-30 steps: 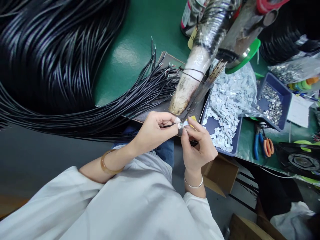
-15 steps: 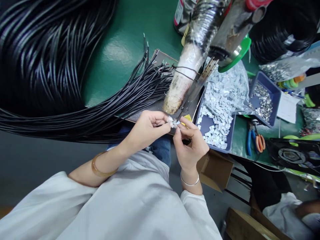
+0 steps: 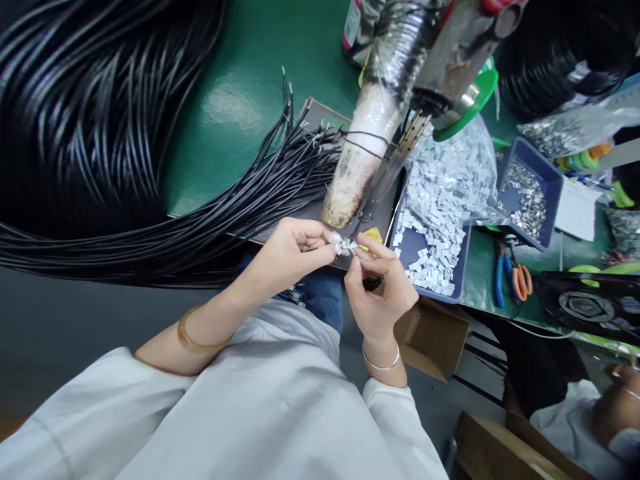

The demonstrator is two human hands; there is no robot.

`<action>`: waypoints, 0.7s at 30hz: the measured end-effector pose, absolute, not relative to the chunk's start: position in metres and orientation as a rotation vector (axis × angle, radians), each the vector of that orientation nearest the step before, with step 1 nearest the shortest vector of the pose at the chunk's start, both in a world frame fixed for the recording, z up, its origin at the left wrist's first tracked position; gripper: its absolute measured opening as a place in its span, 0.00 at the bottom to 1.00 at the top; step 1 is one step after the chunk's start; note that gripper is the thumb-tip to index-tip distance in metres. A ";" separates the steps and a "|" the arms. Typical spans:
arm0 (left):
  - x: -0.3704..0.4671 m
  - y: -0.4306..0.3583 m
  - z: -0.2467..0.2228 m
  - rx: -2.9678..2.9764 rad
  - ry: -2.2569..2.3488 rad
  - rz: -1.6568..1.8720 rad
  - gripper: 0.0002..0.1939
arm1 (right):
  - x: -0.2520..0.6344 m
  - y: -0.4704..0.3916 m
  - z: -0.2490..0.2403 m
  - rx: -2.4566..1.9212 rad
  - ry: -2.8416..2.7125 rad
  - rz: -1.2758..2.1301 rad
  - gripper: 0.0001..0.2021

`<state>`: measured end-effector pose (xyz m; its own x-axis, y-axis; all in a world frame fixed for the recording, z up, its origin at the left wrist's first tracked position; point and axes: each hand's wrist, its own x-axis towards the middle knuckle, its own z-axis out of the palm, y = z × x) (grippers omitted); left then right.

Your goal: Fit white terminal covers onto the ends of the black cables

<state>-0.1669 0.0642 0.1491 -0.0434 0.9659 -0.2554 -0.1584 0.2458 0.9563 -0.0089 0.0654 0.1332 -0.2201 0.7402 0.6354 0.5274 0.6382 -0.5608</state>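
Observation:
My left hand [image 3: 303, 245] pinches a small shiny metal connector [image 3: 344, 247] between thumb and fingers. On its right side, my right hand [image 3: 377, 283] is closed, thumb against fingertips, at what looks like a thin wire end meeting the connector; the exact contact is too small to tell. Both hands are just below the tip of a plastic-wrapped white tube [image 3: 357, 157]. A bundle of black cables [image 3: 240, 200] with stripped ends lies behind my left hand. Small white-silver pieces fill part of a blue tray [image 3: 413, 245] right of my right hand.
A second blue tray [image 3: 547, 183] holds small metal parts. Pliers [image 3: 501, 277] lie on the green table [image 3: 235, 100]. A large coil of black cable [image 3: 85, 113] is at the left. An open cardboard box [image 3: 435, 337] stands below the edge. Another person's hand [image 3: 620, 400] shows at lower right.
The view has shifted slightly. My left hand is a little farther left and the hands keep their pinches around the connector. The other person's hand at lower right has come further into view.

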 end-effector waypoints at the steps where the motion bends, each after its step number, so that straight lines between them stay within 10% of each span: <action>1: -0.167 0.064 0.149 0.898 1.241 1.118 0.04 | -0.009 0.065 0.133 -1.005 -1.900 0.275 0.07; 21: -0.161 0.056 0.145 1.117 1.184 1.144 0.07 | -0.006 0.067 0.130 -0.994 -1.894 0.136 0.07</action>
